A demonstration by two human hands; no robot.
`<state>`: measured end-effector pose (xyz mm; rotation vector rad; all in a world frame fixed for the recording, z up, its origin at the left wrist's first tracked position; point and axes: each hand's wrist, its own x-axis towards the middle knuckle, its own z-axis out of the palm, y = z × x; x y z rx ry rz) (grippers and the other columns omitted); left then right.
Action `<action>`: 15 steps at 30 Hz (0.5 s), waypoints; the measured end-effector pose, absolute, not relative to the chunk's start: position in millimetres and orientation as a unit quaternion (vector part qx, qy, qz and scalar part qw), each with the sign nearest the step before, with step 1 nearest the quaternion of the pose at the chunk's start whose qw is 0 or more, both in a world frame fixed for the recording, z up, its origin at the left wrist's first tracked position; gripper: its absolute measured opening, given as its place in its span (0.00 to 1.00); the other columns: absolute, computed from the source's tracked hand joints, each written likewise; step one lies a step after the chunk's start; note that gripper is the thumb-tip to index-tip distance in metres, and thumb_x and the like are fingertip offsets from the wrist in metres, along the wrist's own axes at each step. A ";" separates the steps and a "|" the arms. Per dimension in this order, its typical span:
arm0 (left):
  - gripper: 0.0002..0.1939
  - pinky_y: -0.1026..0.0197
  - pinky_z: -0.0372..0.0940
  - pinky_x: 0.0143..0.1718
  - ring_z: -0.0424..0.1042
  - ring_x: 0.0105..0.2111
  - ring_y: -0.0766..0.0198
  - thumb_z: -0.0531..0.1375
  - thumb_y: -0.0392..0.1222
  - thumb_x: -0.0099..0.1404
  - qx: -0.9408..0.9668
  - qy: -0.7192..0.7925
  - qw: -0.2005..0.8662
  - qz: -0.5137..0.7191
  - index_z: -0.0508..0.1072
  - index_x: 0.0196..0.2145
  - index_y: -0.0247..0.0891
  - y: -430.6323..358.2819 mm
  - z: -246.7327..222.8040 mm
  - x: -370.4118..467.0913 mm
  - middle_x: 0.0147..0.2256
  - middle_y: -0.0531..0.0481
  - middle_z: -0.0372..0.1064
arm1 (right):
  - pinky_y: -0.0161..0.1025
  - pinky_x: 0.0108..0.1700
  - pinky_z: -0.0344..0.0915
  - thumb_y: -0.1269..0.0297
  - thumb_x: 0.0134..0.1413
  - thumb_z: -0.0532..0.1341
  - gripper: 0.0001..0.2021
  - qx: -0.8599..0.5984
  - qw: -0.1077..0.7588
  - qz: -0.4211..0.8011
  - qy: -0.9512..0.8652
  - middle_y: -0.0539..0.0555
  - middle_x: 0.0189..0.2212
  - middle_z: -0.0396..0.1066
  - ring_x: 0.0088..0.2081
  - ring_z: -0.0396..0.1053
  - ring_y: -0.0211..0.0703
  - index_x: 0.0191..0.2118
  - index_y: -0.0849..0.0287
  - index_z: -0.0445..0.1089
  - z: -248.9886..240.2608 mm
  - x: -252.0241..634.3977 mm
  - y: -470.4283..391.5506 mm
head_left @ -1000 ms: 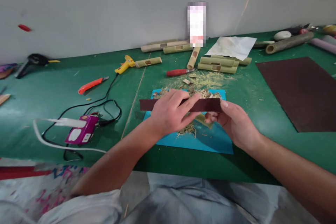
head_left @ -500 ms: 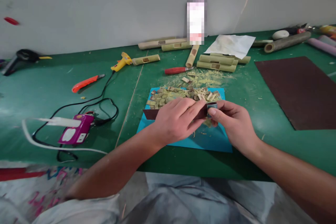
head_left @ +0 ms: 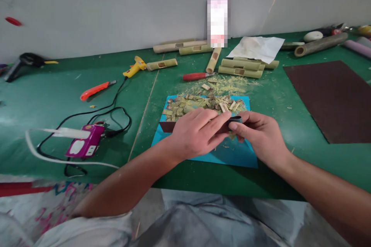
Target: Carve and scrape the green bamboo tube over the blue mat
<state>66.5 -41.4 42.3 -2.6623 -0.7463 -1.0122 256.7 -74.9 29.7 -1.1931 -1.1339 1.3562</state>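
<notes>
The left hand [head_left: 199, 133] and right hand [head_left: 262, 131] hold a brown strip [head_left: 166, 127] over the blue sheet [head_left: 223, 159].

The left fingers are closed over the strip's middle, and the right fingers pinch its curled end, where a grey-blue back shows. Bamboo bits [head_left: 179, 106] lie in a heap on the far part of the blue sheet. Behind the blue sheet is a red-handled tool [head_left: 194, 76] and some bamboo tubes [head_left: 227, 70]. An orange knife [head_left: 94, 91] lies to the left of the blue sheet. To its right, a big brown sheet [head_left: 330, 102] lies on the green bench [head_left: 275, 179].
</notes>
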 end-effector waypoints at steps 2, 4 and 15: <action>0.20 0.62 0.67 0.33 0.72 0.31 0.64 0.60 0.55 0.66 -0.889 -0.270 0.035 -0.369 0.72 0.47 0.36 -43.2 43.8 68.1 0.33 0.48 0.72 | 0.33 0.21 0.55 0.53 0.44 0.70 0.17 -0.488 0.484 0.552 -0.473 0.44 0.16 0.61 0.19 0.57 0.31 0.23 0.56 0.64 29.7 256.4 -75.0; 0.17 0.64 0.67 0.32 0.72 0.30 0.66 0.59 0.53 0.67 -0.876 -0.286 -0.040 -0.387 0.74 0.43 0.37 -45.1 46.1 70.0 0.33 0.49 0.73 | 0.33 0.21 0.53 0.52 0.45 0.69 0.17 -0.485 0.480 0.537 -0.495 0.44 0.17 0.60 0.19 0.57 0.31 0.22 0.56 0.63 29.0 256.4 -75.6; 0.08 0.69 0.62 0.29 0.68 0.27 0.72 0.58 0.35 0.68 -0.854 -0.313 -0.208 -0.361 0.73 0.30 0.36 -45.6 55.2 70.2 0.26 0.54 0.68 | 0.34 0.22 0.55 0.54 0.48 0.68 0.14 -0.492 0.445 0.477 -0.577 0.46 0.20 0.64 0.21 0.59 0.32 0.23 0.57 0.68 24.4 252.7 -78.5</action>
